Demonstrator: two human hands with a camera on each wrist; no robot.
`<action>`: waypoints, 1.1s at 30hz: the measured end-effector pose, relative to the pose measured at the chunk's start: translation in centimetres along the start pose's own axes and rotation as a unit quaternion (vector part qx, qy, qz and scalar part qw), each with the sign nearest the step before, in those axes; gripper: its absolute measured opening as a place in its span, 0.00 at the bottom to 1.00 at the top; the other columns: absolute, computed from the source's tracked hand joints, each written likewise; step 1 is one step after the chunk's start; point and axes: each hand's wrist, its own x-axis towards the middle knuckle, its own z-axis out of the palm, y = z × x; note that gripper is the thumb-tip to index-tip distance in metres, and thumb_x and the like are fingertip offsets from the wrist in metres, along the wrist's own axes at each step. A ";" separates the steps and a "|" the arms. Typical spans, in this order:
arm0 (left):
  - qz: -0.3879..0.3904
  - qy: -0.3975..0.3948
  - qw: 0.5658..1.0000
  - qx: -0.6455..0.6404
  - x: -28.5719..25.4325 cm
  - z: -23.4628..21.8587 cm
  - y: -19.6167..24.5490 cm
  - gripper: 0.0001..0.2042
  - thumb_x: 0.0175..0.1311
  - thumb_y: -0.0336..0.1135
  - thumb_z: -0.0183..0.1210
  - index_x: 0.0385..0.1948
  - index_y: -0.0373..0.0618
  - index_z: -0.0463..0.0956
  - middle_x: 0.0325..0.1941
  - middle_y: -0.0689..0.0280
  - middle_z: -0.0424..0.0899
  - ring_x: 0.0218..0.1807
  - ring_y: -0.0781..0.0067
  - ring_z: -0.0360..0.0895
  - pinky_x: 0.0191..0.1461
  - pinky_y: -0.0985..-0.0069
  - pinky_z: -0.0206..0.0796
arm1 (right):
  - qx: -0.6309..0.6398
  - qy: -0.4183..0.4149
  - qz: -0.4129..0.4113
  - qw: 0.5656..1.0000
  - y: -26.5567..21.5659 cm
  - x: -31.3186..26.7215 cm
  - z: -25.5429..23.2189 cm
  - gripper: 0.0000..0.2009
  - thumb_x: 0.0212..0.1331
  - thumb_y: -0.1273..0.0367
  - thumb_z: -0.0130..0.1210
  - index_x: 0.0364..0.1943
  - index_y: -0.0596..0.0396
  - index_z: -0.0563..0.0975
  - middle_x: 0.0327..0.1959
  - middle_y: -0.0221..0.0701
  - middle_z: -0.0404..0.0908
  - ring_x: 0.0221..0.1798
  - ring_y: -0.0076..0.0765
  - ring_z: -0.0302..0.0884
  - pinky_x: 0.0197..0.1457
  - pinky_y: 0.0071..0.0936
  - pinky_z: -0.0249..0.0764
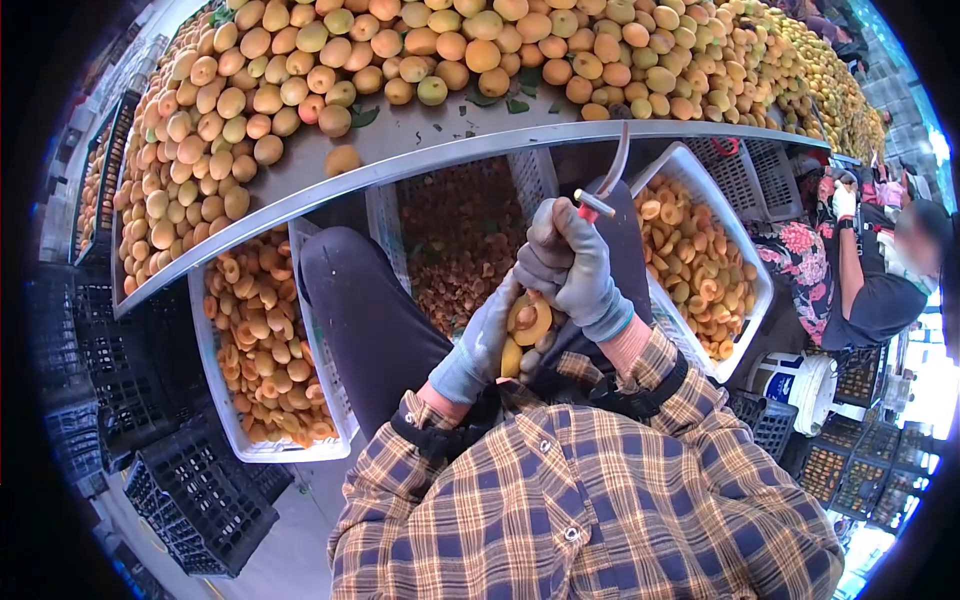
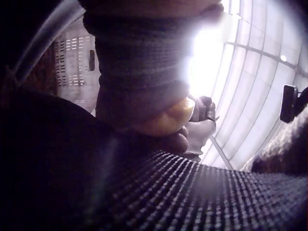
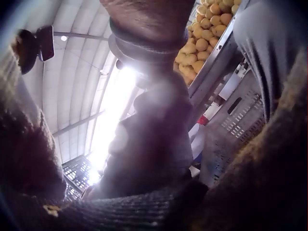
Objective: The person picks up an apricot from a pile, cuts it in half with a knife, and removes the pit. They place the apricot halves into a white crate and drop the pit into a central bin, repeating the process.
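Observation:
In the head view, my gloved left hand (image 1: 490, 338) holds a cut apricot (image 1: 532, 322) in its curled fingers, an orange half with the brown pit showing. Yellow-orange flesh of the apricot (image 2: 175, 119) also shows under the glove in the left wrist view. Close against the left hand, my gloved right hand (image 1: 585, 275) grips a knife (image 1: 618, 165) whose curved blade points up and away from me. Part of its handle is hidden in the fist. The right wrist view has only the dark back of the right hand (image 3: 151, 130).
Whole apricots (image 1: 480, 40) are heaped on a metal-edged table (image 1: 420, 155) ahead. Below it, crates of apricot halves stand at left (image 1: 345, 440) and right (image 1: 735, 365). Between my knees is a crate of brown pits (image 1: 460, 240). Another person (image 1: 880, 260) sits at right.

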 end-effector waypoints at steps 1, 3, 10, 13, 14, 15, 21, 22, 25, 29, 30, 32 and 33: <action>-0.001 0.001 1.000 -0.003 0.1 0.0 -0.1 0.35 0.65 0.67 0.30 0.38 0.37 0.70 0.18 0.58 0.72 0.09 0.70 0.63 0.10 0.79 0.57 | 0.015 0.036 0.021 0.999 -0.1 0.0 0.0 0.17 0.67 0.54 0.44 0.25 0.49 0.65 0.13 0.18 0.50 0.12 0.16 0.46 0.16 0.17 0.46; 0.000 -0.017 1.000 -0.001 0.0 -0.2 -0.7 0.36 0.65 0.66 0.30 0.38 0.36 0.71 0.18 0.57 0.73 0.08 0.71 0.63 0.09 0.79 0.56 | 0.069 0.091 0.074 0.991 -0.4 0.5 -0.1 0.17 0.66 0.53 0.45 0.25 0.47 0.66 0.12 0.16 0.50 0.11 0.14 0.44 0.15 0.16 0.44; 0.052 0.006 0.998 -0.029 0.6 -0.5 -0.7 0.31 0.67 0.64 0.32 0.41 0.43 0.71 0.24 0.56 0.77 0.08 0.70 0.64 0.09 0.78 0.56 | 0.170 0.079 0.133 0.973 -0.3 0.9 -1.4 0.15 0.66 0.55 0.45 0.26 0.46 0.68 0.11 0.14 0.50 0.10 0.13 0.45 0.13 0.16 0.46; 0.068 0.110 0.992 -0.004 2.0 -0.9 -0.8 0.33 0.62 0.70 0.33 0.43 0.46 0.70 0.25 0.57 0.77 0.11 0.71 0.67 0.10 0.78 0.60 | 0.022 0.076 -0.022 0.997 -0.5 -0.3 -0.1 0.14 0.67 0.57 0.46 0.27 0.48 0.68 0.11 0.16 0.50 0.11 0.14 0.45 0.15 0.16 0.46; 0.079 0.054 0.995 -0.017 1.3 -0.4 -0.2 0.32 0.63 0.69 0.33 0.40 0.46 0.70 0.24 0.59 0.76 0.11 0.72 0.67 0.11 0.78 0.61 | -0.013 0.080 -0.075 0.994 -0.8 -0.9 0.5 0.14 0.66 0.58 0.47 0.28 0.50 0.67 0.12 0.17 0.52 0.11 0.14 0.47 0.15 0.17 0.45; 0.089 -0.002 0.996 -0.030 0.8 0.0 0.2 0.32 0.63 0.69 0.32 0.37 0.46 0.70 0.23 0.61 0.75 0.11 0.74 0.67 0.13 0.78 0.63 | -0.005 0.085 -0.117 0.989 -0.6 -1.3 0.8 0.13 0.66 0.59 0.48 0.27 0.52 0.68 0.12 0.18 0.56 0.11 0.14 0.50 0.15 0.17 0.48; 0.143 0.074 0.987 0.009 1.4 1.1 -1.4 0.31 0.64 0.68 0.33 0.36 0.46 0.70 0.21 0.63 0.75 0.13 0.74 0.68 0.14 0.78 0.61 | -0.094 0.168 -0.196 0.961 1.5 -1.9 1.5 0.14 0.65 0.58 0.49 0.27 0.52 0.70 0.14 0.21 0.62 0.15 0.13 0.56 0.17 0.15 0.53; 0.174 0.092 0.981 -0.001 1.4 1.2 -1.6 0.30 0.65 0.67 0.33 0.36 0.46 0.70 0.20 0.64 0.74 0.13 0.73 0.68 0.14 0.78 0.60 | -0.128 0.171 -0.209 0.954 1.9 -1.8 1.8 0.14 0.65 0.58 0.50 0.27 0.52 0.70 0.14 0.21 0.62 0.15 0.13 0.56 0.18 0.14 0.53; 0.221 0.122 0.968 -0.015 0.8 1.3 -1.6 0.29 0.67 0.64 0.32 0.35 0.47 0.70 0.17 0.64 0.72 0.12 0.72 0.67 0.15 0.78 0.58 | -0.166 0.153 -0.233 0.946 2.4 -1.4 2.1 0.13 0.65 0.59 0.50 0.28 0.52 0.70 0.14 0.20 0.62 0.14 0.13 0.55 0.17 0.15 0.52; 0.179 -0.015 0.982 -0.053 0.3 -1.0 -1.2 0.21 0.69 0.55 0.39 0.39 0.48 0.72 0.33 0.67 0.78 0.34 0.74 0.76 0.37 0.77 0.71 | 0.023 0.145 -0.131 0.980 1.9 -0.7 1.4 0.11 0.65 0.62 0.48 0.27 0.50 0.68 0.13 0.18 0.56 0.12 0.14 0.52 0.15 0.17 0.50; 0.264 0.060 0.956 0.114 0.5 -0.9 -1.7 0.24 0.68 0.60 0.35 0.37 0.48 0.71 0.26 0.65 0.75 0.22 0.72 0.71 0.26 0.76 0.65 | -0.005 0.109 -0.078 0.991 2.5 -0.8 1.2 0.11 0.65 0.62 0.48 0.27 0.51 0.68 0.13 0.18 0.55 0.12 0.14 0.51 0.15 0.17 0.49; 0.252 0.129 0.951 0.125 1.4 -1.5 -2.1 0.27 0.66 0.65 0.33 0.34 0.50 0.69 0.20 0.62 0.73 0.13 0.73 0.67 0.13 0.76 0.59 | 0.003 0.037 0.026 0.999 2.3 -1.2 2.5 0.11 0.66 0.64 0.47 0.27 0.52 0.69 0.12 0.18 0.56 0.12 0.13 0.52 0.14 0.16 0.48; 0.256 0.127 0.950 0.127 1.5 -1.9 -1.7 0.27 0.66 0.65 0.33 0.34 0.50 0.69 0.20 0.62 0.73 0.13 0.73 0.67 0.13 0.76 0.59 | -0.001 0.034 0.024 0.999 2.1 -1.0 2.4 0.11 0.66 0.64 0.47 0.27 0.52 0.69 0.12 0.18 0.56 0.12 0.13 0.52 0.14 0.16 0.48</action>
